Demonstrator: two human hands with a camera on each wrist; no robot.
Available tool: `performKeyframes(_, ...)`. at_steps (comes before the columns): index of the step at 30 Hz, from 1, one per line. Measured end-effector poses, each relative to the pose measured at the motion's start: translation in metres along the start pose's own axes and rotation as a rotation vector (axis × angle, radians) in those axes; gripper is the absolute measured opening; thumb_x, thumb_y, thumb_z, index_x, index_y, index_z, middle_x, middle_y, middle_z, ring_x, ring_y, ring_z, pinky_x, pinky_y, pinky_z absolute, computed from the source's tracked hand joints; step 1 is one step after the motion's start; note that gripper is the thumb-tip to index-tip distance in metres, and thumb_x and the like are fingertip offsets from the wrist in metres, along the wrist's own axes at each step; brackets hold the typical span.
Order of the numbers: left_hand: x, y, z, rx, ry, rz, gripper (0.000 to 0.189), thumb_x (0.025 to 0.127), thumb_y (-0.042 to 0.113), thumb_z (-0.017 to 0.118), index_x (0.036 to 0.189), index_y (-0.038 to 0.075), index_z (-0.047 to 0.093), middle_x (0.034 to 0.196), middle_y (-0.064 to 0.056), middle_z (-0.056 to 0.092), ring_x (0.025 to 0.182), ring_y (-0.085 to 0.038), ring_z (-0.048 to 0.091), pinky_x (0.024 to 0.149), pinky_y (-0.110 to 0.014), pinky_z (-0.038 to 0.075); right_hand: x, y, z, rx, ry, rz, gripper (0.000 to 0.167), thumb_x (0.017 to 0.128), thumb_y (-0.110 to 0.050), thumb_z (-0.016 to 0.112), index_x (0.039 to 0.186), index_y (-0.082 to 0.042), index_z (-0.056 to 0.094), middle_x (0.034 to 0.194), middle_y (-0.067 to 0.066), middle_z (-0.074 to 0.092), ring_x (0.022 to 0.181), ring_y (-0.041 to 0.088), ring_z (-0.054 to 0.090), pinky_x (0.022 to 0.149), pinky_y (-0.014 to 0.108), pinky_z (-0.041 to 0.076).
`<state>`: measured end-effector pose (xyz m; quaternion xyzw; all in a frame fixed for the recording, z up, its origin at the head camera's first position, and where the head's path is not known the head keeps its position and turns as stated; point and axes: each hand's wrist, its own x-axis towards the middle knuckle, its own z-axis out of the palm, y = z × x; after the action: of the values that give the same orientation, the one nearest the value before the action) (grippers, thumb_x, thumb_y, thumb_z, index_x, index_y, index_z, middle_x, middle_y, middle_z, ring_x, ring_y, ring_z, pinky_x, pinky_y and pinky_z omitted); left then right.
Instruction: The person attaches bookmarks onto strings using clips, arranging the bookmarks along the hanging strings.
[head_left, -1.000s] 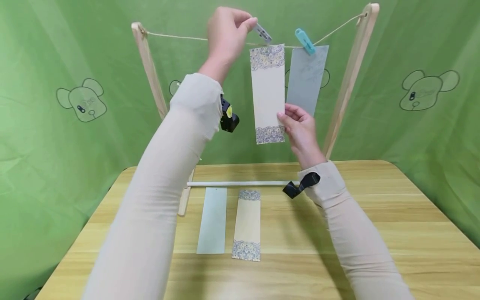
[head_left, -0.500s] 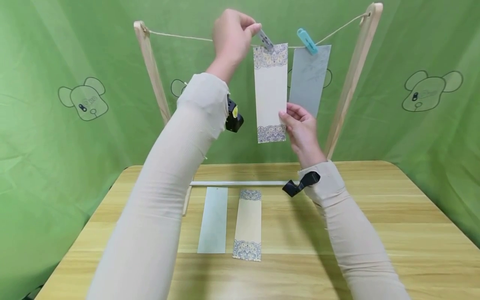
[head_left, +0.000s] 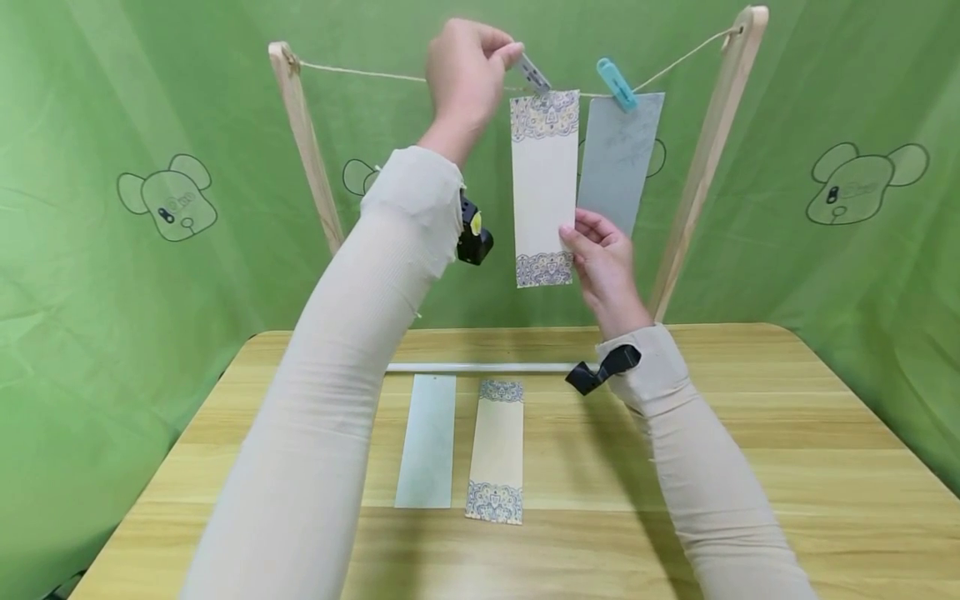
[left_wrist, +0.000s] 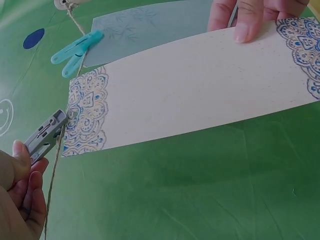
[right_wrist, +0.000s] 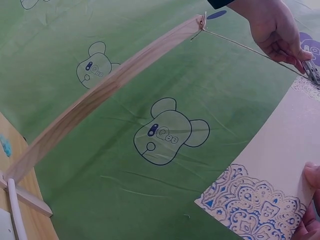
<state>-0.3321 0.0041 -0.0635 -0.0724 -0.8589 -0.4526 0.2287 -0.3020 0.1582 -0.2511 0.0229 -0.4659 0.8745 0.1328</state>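
Observation:
My left hand pinches a grey clothespin by its handle ends. The clothespin's tip is right at the top edge of a cream paper bookmark with blue-and-yellow lace patterns at both ends. That bookmark hangs upright in front of the string. My right hand holds its right edge low down, thumb on the front and fingers behind. Just right of it hangs a grey-blue bookmark with a faint leaf print, clipped to the string by a turquoise clothespin.
Two wooden posts, left and right, carry the string. A white rod runs low between them. On the wooden table lie a pale blue bookmark and another patterned bookmark. A green curtain stands behind.
My left hand and the grey clothespin have shifted slightly right, and the patterned bookmark with them. The clothespin's tip, lower over the bookmark half a second ago, is now at its top edge.

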Motion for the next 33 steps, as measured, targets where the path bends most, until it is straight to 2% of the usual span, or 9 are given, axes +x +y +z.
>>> performKeyframes(2,0.0000,0.0000,0.0003,0.012,-0.011,-0.001,0.020,0.086,0.032,0.066,0.100,0.020,0.073,0.102,0.010,0.071,0.078,-0.002,0.056,0.077,-0.012,0.043,0.0007,-0.0006,0.0001,-0.004,0.003,-0.004,0.021,0.081,0.011,0.065,0.089,-0.008,0.067,0.085,0.004,0.063,0.071,0.011,0.058,0.060,0.014,0.050)
performKeyframes(5,-0.0003,-0.0005,0.0014,0.033,-0.030,-0.003,0.020,0.086,0.033,0.066,0.100,0.021,0.073,0.102,0.011,0.071,0.086,-0.002,0.059,0.081,-0.011,0.043,0.0014,-0.0011,-0.0002,0.004,0.004,-0.007,0.021,0.081,0.012,0.064,0.089,-0.008,0.067,0.084,0.004,0.063,0.071,0.011,0.058,0.060,0.014,0.050)
performKeyframes(11,-0.0015,-0.0011,0.0036,0.071,-0.076,-0.013,0.022,0.088,0.035,0.064,0.104,0.022,0.072,0.104,0.011,0.070,0.090,-0.003,0.060,0.079,-0.012,0.044,0.0009,-0.0004,0.0003,0.023,0.000,0.003,0.021,0.080,0.013,0.064,0.088,-0.007,0.067,0.083,0.004,0.064,0.070,0.011,0.058,0.059,0.015,0.051)
performKeyframes(16,-0.0022,-0.0019,0.0041,0.110,-0.089,-0.025,0.023,0.088,0.035,0.063,0.105,0.022,0.072,0.105,0.011,0.070,0.091,-0.003,0.060,0.079,-0.013,0.044,0.0015,0.0026,0.0023,-0.011,0.020,0.015,0.022,0.081,0.012,0.064,0.087,-0.009,0.067,0.083,0.002,0.063,0.070,0.010,0.058,0.059,0.015,0.050)
performKeyframes(23,-0.0008,-0.0037,0.0026,0.145,-0.113,-0.040,0.025,0.088,0.039,0.064,0.105,0.023,0.072,0.107,0.012,0.069,0.092,-0.004,0.058,0.077,-0.015,0.044,0.0029,0.0042,0.0026,-0.002,0.027,0.021,0.022,0.082,0.013,0.063,0.087,-0.008,0.067,0.082,0.003,0.063,0.069,0.011,0.058,0.059,0.015,0.050)
performKeyframes(28,0.0004,-0.0033,0.0010,0.125,-0.147,-0.048,0.029,0.088,0.041,0.064,0.109,0.022,0.071,0.114,0.011,0.067,0.102,-0.004,0.058,0.080,-0.015,0.044,0.0039,0.0037,0.0011,-0.011,0.027,0.017,0.022,0.082,0.011,0.064,0.089,-0.009,0.067,0.084,0.003,0.063,0.071,0.011,0.058,0.060,0.015,0.050)
performKeyframes(33,-0.0039,-0.0081,-0.0009,0.042,-0.175,-0.044,0.036,0.089,0.040,0.064,0.116,0.017,0.067,0.122,0.006,0.064,0.111,-0.007,0.057,0.086,-0.014,0.045,0.0023,0.0042,-0.0016,-0.014,0.014,0.021,0.020,0.081,0.010,0.065,0.091,-0.008,0.067,0.085,0.003,0.063,0.072,0.010,0.058,0.061,0.014,0.050)
